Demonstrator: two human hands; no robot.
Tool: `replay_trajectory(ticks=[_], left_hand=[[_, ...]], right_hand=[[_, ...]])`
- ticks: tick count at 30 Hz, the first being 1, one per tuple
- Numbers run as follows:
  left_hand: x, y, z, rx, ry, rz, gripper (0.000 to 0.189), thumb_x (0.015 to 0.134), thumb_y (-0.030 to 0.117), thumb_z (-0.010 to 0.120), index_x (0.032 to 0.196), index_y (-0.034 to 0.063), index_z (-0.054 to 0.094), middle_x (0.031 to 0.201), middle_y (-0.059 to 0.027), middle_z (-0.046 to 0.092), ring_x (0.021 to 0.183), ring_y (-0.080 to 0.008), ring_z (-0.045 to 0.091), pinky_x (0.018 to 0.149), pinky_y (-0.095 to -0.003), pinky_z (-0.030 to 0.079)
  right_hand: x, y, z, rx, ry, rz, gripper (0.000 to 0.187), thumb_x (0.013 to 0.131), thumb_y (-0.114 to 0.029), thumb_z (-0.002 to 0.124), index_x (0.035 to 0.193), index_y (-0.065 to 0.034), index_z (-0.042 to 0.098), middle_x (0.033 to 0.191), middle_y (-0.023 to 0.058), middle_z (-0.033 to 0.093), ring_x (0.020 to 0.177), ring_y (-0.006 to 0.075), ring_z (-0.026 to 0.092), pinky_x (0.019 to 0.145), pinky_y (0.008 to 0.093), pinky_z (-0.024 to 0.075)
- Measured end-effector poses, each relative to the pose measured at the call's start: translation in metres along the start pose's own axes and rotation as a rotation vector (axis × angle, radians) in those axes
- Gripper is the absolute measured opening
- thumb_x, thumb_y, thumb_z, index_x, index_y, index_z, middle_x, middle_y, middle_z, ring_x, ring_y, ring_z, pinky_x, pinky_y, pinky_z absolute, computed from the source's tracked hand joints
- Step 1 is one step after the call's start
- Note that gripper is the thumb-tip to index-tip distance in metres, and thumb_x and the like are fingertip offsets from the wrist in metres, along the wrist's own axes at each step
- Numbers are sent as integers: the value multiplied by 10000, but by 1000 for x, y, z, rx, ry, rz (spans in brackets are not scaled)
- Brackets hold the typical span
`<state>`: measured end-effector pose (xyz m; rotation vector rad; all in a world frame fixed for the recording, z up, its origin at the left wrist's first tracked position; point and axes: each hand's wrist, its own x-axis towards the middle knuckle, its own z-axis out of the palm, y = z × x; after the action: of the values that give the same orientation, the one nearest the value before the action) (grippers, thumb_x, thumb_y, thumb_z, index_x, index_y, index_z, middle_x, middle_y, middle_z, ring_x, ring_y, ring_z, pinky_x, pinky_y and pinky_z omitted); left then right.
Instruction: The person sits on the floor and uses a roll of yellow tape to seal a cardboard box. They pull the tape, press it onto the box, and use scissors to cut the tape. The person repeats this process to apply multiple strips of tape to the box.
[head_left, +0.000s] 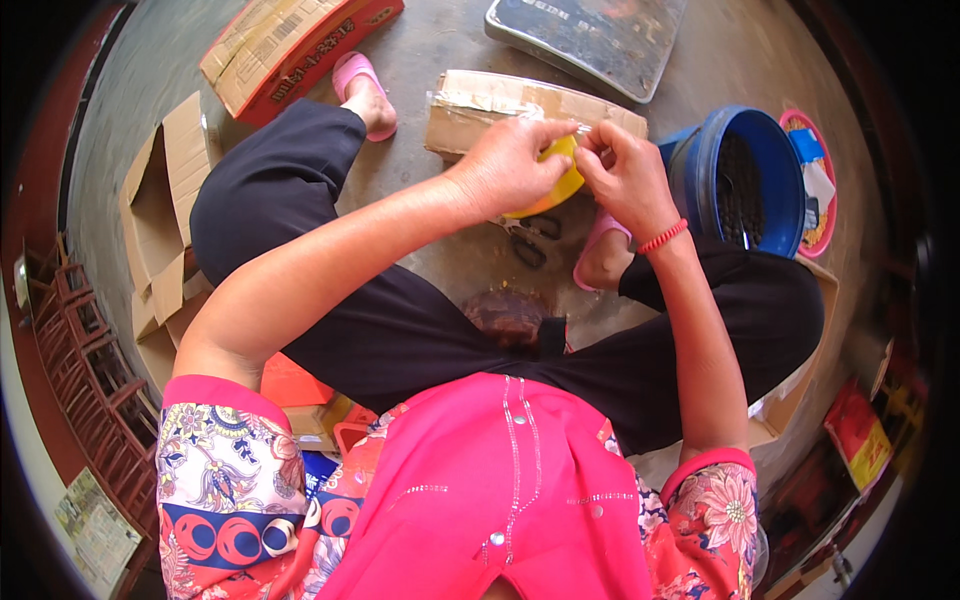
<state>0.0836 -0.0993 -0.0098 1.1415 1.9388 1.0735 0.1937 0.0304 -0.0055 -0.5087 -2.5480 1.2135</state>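
My left hand (514, 165) grips a roll of yellow tape (561, 193), thumb and fingers around its near side. At the roll's upper right edge, the fingertips of my right hand (628, 176) are pinched together on what looks like the tape's free end; a shiny sliver shows between the hands. Just beyond them lies a closed cardboard box (480, 101) with clear tape across its top. Below the roll, a pair of scissors (531, 241) with black handles rests on the floor, its blades partly hidden.
At right stands a blue bucket (697, 176) holding dark round pieces, beside a pink basin (831, 217). Beyond the box is a flat metal platform (592, 45), possibly a scale. A red carton (300, 64) and an open cardboard box (180, 165) stand left, near a wooden chair (94, 326).
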Motion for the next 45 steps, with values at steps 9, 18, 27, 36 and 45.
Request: replay_trajectory(ticks=[9, 18, 27, 36, 45], left_hand=[[-21, -19, 20, -233, -162, -210, 419, 830, 127, 570, 1207, -40, 497, 1027, -175, 627, 951, -165, 598, 835, -290, 463], [-24, -13, 19, -61, -138, -204, 430, 818, 150, 580, 1205, -23, 506, 1052, -199, 613, 985, -225, 602, 843, -313, 466], [-22, -10, 22, -16, -99, -133, 443, 808, 157, 586, 1207, -20, 506, 1014, -203, 625, 928, -221, 618, 814, -322, 475], [-17, -11, 22, -45, -131, -123, 409, 822, 134, 574, 1193, -28, 514, 979, -150, 642, 872, -155, 607, 783, -287, 473], [-10, -17, 17, -600, -260, -292, 402, 841, 114, 584, 1211, -24, 507, 1086, -78, 608, 975, -110, 554, 883, -248, 419]], right_hand=[[-26, -1, 10, -130, -139, -42, 88, 747, -100, 609, 773, -23, 576, 665, 129, 597, 594, 206, 609, 547, 300, 468], [-31, 7, 12, 218, -180, 356, 107, 761, -57, 644, 828, 4, 587, 692, 83, 634, 617, 126, 609, 571, 259, 485], [-34, 12, 14, 123, -72, 169, 79, 754, -53, 649, 797, -1, 609, 712, 100, 633, 628, 163, 624, 570, 264, 479], [-34, 14, 18, -96, -75, -78, 81, 787, -72, 557, 800, -37, 486, 752, 131, 533, 708, 325, 545, 617, 387, 438], [-32, 9, 14, -104, -51, -190, 84, 794, -63, 540, 822, -35, 466, 777, 143, 495, 749, 338, 520, 650, 392, 427]])
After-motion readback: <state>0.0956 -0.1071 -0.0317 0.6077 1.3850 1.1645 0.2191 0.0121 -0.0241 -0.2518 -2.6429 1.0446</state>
